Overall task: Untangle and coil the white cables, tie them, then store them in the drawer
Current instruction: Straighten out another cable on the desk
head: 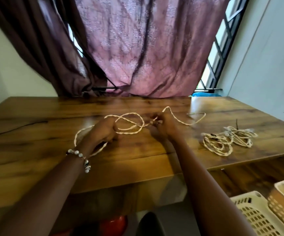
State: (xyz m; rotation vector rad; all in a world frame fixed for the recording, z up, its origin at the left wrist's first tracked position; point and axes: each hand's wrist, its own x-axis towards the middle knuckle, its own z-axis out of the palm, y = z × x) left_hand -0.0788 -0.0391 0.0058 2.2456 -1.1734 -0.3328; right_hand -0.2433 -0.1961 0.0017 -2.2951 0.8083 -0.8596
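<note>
A room in a home is shown, most likely a bedroom or a living room. A wooden table (35, 133) is placed against a window (223, 53) which is fitted with dark metal bars. The window is covered by a patterned pink curtain (146, 48), and a brown curtain (40, 45) is hung beside it. Plastic laundry-type baskets (265, 213) are kept below the table at the right side. Plain pale walls (270, 57) are seen.

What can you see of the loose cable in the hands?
The loose cable is a whitish twisted cord, uncoiled, lying in open crossing loops on the wooden table. The left hand grips one loop near its crossing; the right hand pinches a stretch further along. A free length trails right, ending short of the coiled cables, apart from them.
</note>
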